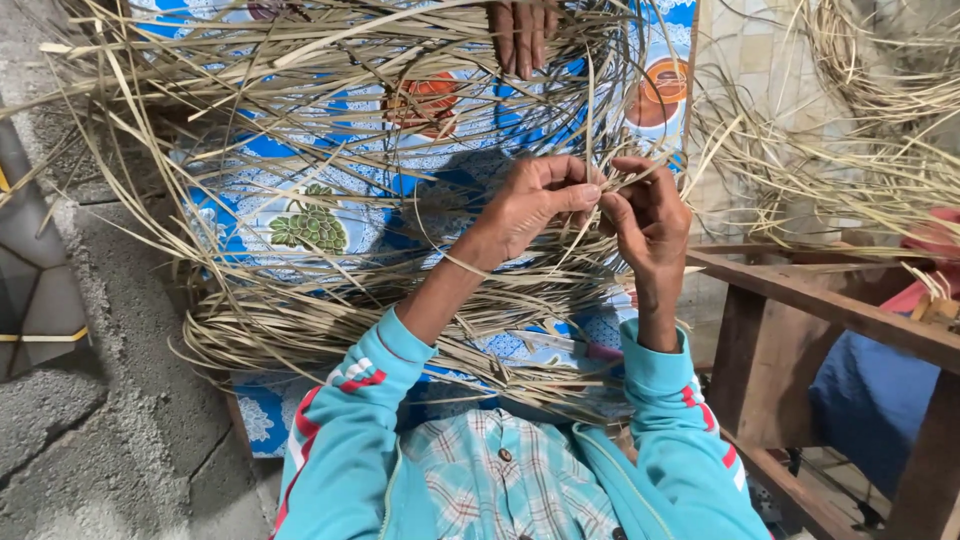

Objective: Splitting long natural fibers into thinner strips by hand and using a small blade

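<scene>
Thin dry straw strips [590, 195] are pinched between both hands above the lap: left hand [535, 205] and right hand [650, 220], each grip closed on them. A straw heap [330, 320] covers the blue patterned cloth [260, 215]; another person's hand [522, 30] rests beyond.

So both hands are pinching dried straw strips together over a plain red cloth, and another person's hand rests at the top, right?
Not quite. The head view shows the cloth is blue and white with a fruit pattern, not plain red. The rest holds: the left hand and right hand pinch dried straw strips between them, and another person's hand rests at the top.
</scene>
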